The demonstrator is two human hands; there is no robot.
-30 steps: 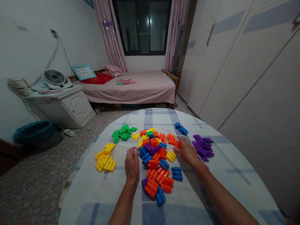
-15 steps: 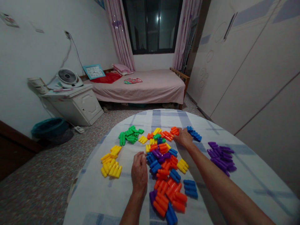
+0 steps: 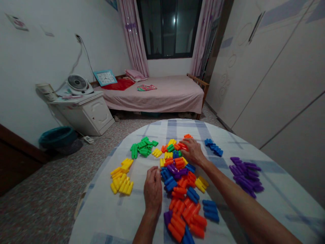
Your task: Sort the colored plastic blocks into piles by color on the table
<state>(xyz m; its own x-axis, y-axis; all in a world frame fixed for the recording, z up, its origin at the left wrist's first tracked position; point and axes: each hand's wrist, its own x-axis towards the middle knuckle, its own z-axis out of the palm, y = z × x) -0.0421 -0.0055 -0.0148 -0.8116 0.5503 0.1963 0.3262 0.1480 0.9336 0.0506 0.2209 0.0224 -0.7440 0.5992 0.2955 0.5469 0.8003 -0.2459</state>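
A mixed heap of coloured plastic blocks (image 3: 181, 183) lies in the middle of a round table with a checked cloth (image 3: 122, 217). My left hand (image 3: 152, 189) rests on the cloth at the heap's left edge, fingers curled together, touching blue blocks. My right hand (image 3: 193, 150) reaches to the heap's far side and lies over orange blocks (image 3: 183, 145), fingers bent on them. Sorted groups lie around: yellow blocks (image 3: 122, 178) at left, green blocks (image 3: 142, 147) at far left, blue blocks (image 3: 213, 147) at far right, purple blocks (image 3: 245, 176) at right.
Beyond the table stand a bed (image 3: 157, 93) with pink sheets, a white cabinet (image 3: 86, 113) carrying a small fan (image 3: 77, 84), and a teal basin (image 3: 57, 137) on the floor. White wardrobe doors (image 3: 274, 74) line the right wall.
My right hand moved from the heap's right side, near the purple group, up and left to the orange blocks at the far side. The left hand stayed put. The view shifted left.
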